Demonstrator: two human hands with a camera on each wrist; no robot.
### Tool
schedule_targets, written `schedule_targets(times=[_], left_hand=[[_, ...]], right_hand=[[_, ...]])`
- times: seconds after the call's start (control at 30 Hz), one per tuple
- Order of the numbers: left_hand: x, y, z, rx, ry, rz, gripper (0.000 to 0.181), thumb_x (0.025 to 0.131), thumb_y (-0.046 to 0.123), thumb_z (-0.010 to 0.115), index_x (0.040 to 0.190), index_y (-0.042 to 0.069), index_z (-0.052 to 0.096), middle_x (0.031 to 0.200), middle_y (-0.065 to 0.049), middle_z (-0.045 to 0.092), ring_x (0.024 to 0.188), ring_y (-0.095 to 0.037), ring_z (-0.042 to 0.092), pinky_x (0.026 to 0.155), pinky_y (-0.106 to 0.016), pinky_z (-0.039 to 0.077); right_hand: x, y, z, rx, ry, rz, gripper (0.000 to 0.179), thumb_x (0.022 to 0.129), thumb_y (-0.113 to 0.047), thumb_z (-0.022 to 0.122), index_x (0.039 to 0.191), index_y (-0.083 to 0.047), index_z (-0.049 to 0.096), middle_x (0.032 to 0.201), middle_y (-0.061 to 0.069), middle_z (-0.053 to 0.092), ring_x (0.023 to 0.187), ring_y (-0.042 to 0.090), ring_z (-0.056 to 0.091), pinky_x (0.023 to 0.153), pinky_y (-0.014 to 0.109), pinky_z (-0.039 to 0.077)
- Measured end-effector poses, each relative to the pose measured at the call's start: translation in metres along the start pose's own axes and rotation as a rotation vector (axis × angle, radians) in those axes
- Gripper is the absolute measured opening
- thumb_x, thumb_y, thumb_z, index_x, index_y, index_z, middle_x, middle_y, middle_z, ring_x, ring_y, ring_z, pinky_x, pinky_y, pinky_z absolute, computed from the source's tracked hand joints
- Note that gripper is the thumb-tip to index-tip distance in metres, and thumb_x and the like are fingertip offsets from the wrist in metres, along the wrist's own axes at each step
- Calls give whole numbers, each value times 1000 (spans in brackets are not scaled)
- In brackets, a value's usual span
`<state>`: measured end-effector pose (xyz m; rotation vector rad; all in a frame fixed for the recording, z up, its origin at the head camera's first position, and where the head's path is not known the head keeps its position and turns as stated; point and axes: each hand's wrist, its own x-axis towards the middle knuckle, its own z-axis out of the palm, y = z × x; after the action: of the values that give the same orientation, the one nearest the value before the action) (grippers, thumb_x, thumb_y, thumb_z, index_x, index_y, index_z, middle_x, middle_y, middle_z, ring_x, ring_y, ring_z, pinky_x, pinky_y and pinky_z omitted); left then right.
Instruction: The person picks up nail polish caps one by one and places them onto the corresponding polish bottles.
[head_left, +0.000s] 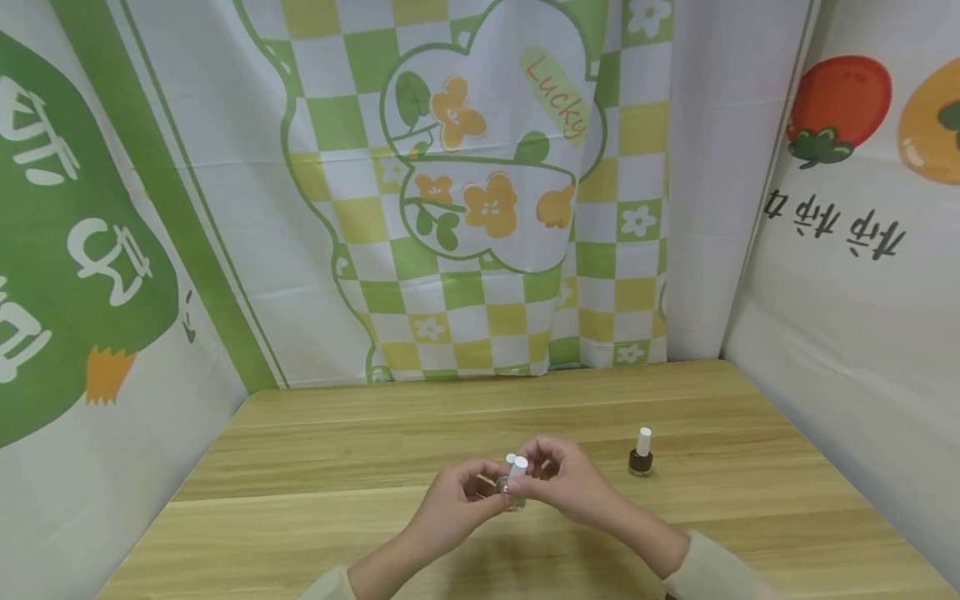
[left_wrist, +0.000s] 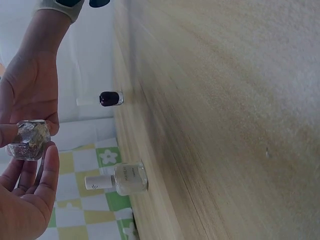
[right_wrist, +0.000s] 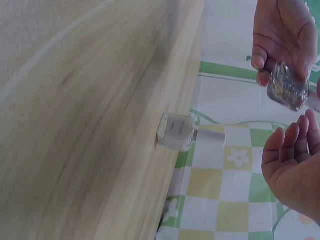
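Observation:
Before me in the head view, my left hand point(head_left: 453, 504) and right hand point(head_left: 566, 483) meet around a small glitter nail polish bottle point(left_wrist: 30, 140) with a white cap point(head_left: 520, 467). Left fingers and thumb grip its glass body. The right thumb and fingertips pinch it around the cap. Both wrist views show the bottle raised off the table, glitter visible through the glass. Just beyond the hands, a clear nail polish bottle point(right_wrist: 176, 132) with a white cap stands upright on the table; in the head view the hands mostly hide it.
A dark brown nail polish bottle point(head_left: 641, 462) with a white cap stands on the wooden table point(head_left: 337, 433), right of my hands. Printed cloth point(head_left: 480, 317) hangs along the table's back edge. More cloth walls flank it on the left and right.

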<state>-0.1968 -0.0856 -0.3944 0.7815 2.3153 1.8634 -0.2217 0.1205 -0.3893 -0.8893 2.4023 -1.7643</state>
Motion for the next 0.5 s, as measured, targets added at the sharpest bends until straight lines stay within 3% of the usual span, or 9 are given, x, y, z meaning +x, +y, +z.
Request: schedule_targets(times=[0.23, 0.5], left_hand=[[0, 2, -1, -9, -11, -15, 24, 88, 10, 71, 108, -1, 65, 103, -10, 66, 82, -17, 66, 72, -25, 54], [0, 1, -1, -15, -18, -17, 24, 89, 10, 71, 109, -1, 65, 104, -11, 67, 83, -17, 66, 74, -26, 55]], right_hand=[[2, 2, -9, -15, -67, -153, 24, 87, -12, 73, 109, -6, 68, 94, 3, 65, 85, 17, 57, 75, 31, 50], [2, -2, -11, -20, -110, -214, 22, 91, -10, 68, 112, -6, 69, 100, 4, 66, 88, 17, 58, 76, 33, 50]])
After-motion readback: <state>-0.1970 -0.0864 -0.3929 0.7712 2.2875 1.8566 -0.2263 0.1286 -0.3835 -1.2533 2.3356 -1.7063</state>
